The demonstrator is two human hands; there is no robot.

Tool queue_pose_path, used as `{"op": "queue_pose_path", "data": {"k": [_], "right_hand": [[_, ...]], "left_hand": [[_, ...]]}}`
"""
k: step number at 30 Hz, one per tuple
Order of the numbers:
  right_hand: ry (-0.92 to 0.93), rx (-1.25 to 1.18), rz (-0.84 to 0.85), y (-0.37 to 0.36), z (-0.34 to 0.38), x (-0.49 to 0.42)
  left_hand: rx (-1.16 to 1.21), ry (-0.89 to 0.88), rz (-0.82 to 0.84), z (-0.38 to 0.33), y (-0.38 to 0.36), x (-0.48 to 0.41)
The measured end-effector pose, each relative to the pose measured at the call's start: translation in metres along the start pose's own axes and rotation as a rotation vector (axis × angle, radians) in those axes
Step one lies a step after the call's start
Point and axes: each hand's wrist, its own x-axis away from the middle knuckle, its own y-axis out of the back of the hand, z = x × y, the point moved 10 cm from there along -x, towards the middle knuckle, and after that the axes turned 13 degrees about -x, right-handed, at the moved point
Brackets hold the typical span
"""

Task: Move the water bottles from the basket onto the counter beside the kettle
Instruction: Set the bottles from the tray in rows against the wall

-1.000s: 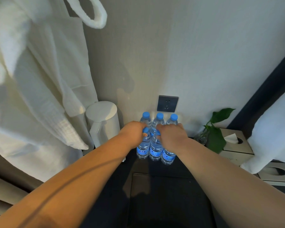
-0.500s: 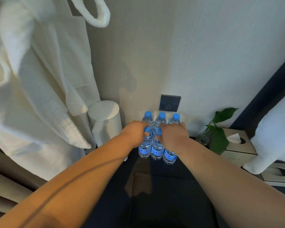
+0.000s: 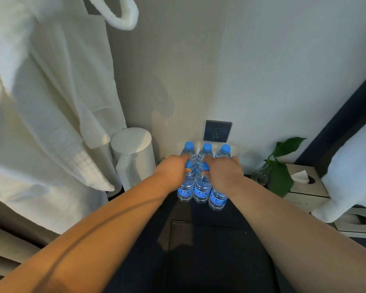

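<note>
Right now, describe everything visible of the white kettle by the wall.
The kettle is a plain white cylinder with a flat round lid and a matte, plastic-looking shell. A straight white handle runs down its front side, towards the camera. It stands upright on the dark counter against the wall, left of the water bottles. A hanging white bathrobe overlaps its left edge and hides its base there. Neither of the hands touches it; whether it touches the nearest bottle cannot be told.

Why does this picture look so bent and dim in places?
Head view: the wide-angle lens bows the bathrobe and the edges; warm light falls from the left, and a soft shadow lies on the wall above the water bottles; the dark counter shows little detail.
</note>
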Motion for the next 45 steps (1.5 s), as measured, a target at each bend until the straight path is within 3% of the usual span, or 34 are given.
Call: {"op": "queue_pose_path", "data": {"k": [45], "right_hand": [[-0.011, -0.001, 0.008, 0.004, -0.006, -0.015]], "left_hand": [[0.103, 0.010, -0.103, 0.012, -0.005, -0.023]]}}
